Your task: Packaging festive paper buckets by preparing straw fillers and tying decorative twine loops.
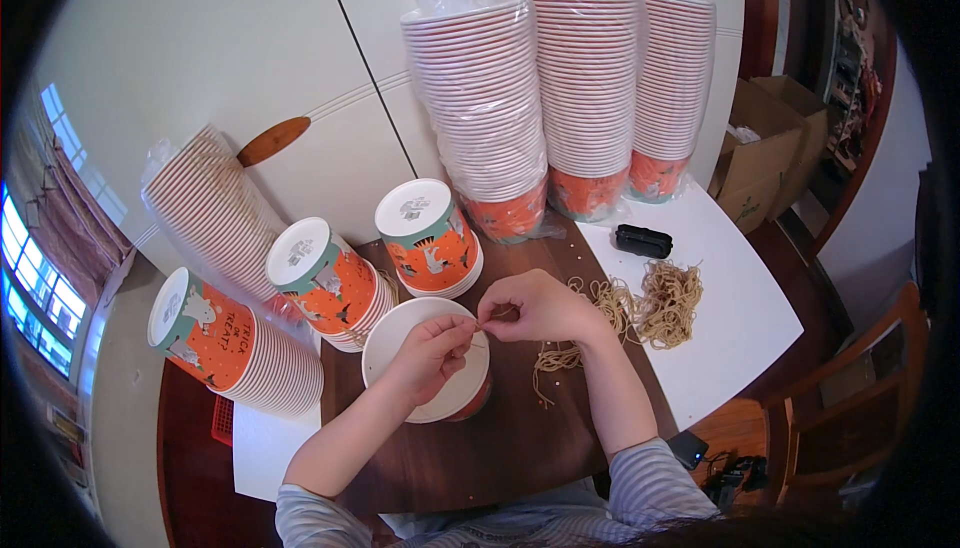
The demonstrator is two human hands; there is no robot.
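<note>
Both hands meet above the upturned paper cup stack (428,358), the left hand (432,350) and right hand (535,308) pinching 1 rubber band (481,323) between narrow fingertips. A heap of rubber bands (640,303) lies right of that stack, and 3 banded cup stacks (330,283) stand behind it

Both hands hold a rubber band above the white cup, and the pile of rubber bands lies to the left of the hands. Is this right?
Not quite. The head view shows the pile of rubber bands to the right of the hands, not left. The left hand and right hand do hold a rubber band above the white cup.

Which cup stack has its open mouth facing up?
The short stack under both hands, white interior showing. The three stacks behind it show their closed white bases.
</note>
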